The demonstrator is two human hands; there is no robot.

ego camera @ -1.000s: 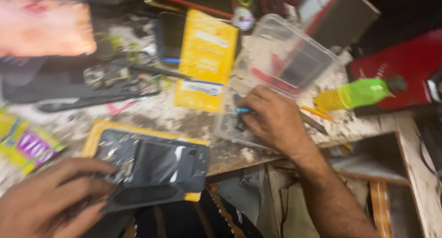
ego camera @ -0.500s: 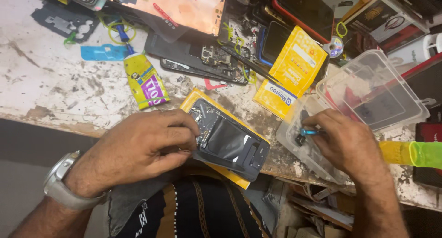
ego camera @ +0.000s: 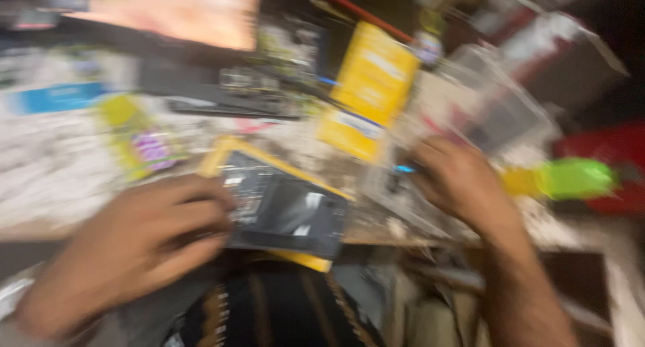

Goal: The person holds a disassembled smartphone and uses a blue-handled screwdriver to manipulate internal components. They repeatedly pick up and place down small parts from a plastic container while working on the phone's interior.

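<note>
Pinning the dark flat pouch (ego camera: 282, 209) at its near-left corner, your left hand (ego camera: 131, 249) lies spread over it, fingers pressing down; keep that pressure flat so it cannot slide off the bench edge. The pouch looks glossy black on a yellow backing. Beyond, your right hand (ego camera: 463, 182) curls around a small blue-tipped tool (ego camera: 404, 168) inside the clear plastic tray (ego camera: 510, 112); blur hides how tightly.

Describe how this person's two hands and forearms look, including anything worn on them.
Both are bare. The left hand and right hand wear no gloves, and no rings can be made out through the motion blur. The right forearm is uncovered, with no sleeve. Something pale sits at the left wrist near the frame edge, too blurred to identify.
</note>
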